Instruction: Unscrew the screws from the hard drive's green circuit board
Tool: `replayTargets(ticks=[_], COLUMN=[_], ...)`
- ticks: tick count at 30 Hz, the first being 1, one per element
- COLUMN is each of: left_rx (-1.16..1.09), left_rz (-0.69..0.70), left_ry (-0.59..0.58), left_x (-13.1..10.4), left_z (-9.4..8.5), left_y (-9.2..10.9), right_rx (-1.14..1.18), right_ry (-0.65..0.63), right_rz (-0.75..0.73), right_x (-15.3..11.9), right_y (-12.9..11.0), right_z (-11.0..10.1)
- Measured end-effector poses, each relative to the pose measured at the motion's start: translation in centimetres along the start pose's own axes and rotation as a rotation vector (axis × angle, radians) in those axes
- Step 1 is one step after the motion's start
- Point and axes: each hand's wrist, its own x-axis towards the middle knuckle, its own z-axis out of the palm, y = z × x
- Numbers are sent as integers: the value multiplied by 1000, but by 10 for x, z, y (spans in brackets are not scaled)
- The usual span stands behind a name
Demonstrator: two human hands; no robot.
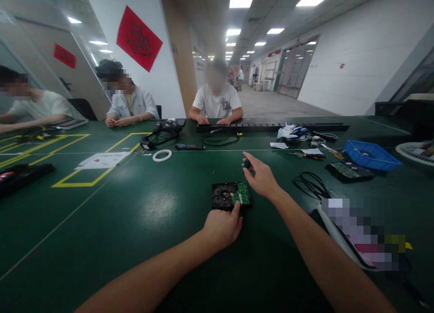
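Observation:
A hard drive (222, 196) lies flat on the green table, its underside and green circuit board facing up. My left hand (222, 227) is at its near edge, the index finger on the board and the other fingers curled at the edge, so it grips and steadies the drive. Just beyond the drive's right corner, my right hand (262, 175) is raised above the table. Its thumb and fingers pinch a small dark object (247, 163), too small and too hidden to name.
Right: blue plastic basket (371, 154), a second circuit-board drive (351, 170), black cable (310, 184), yellow-handled tool (313, 156), and white gloves (293, 132). Beyond: white ring (162, 155), long black rail (257, 128), and paper (101, 160). A person (217, 100) sits opposite; two more sit left.

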Motion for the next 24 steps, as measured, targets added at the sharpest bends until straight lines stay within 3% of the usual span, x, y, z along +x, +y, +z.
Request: replayTargets(ticks=[24], left_rx=[-8], left_rz=[-2], left_ry=[-5], left_x=[0], left_z=[-1], left_y=[0], right_rx=[-75], right_ry=[98], right_rz=[42], right_x=[-2], right_y=[3], right_z=[2])
